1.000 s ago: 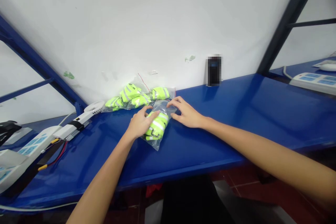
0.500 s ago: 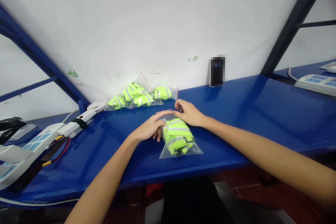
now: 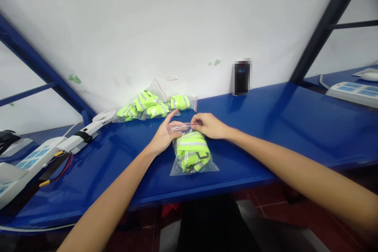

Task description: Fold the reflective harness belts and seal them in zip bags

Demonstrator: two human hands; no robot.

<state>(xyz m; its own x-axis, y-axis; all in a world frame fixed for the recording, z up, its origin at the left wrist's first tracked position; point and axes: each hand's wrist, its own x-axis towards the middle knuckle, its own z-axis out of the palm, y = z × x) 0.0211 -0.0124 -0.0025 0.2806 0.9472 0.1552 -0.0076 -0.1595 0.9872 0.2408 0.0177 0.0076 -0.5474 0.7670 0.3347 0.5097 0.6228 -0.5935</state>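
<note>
A clear zip bag (image 3: 173,167) with a folded neon-yellow reflective vest (image 3: 193,149) in it lies on the blue table, its red-lined zip edge facing the wall. My left hand (image 3: 165,134) holds the left end of that edge, thumb in front and some fingers behind the plastic, with the index finger pointing up. At the right end of the same edge, my right hand (image 3: 208,125) pinches the zip strip between curled fingers and thumb. Its fingertips are partly hidden.
Several similar bagged vests (image 3: 147,104) are piled against the wall. A white handheld fan (image 3: 103,117), power strips (image 3: 32,159) and wires with yellow connectors (image 3: 60,173) are at left. A pixelated dark object (image 3: 241,78) leans on the wall. Another power strip (image 3: 354,93) is at right.
My left hand has turned, its index finger lifting away from the zip edge, which now shows its red line. My right hand stays at the right end. The whole view has shifted slightly.
</note>
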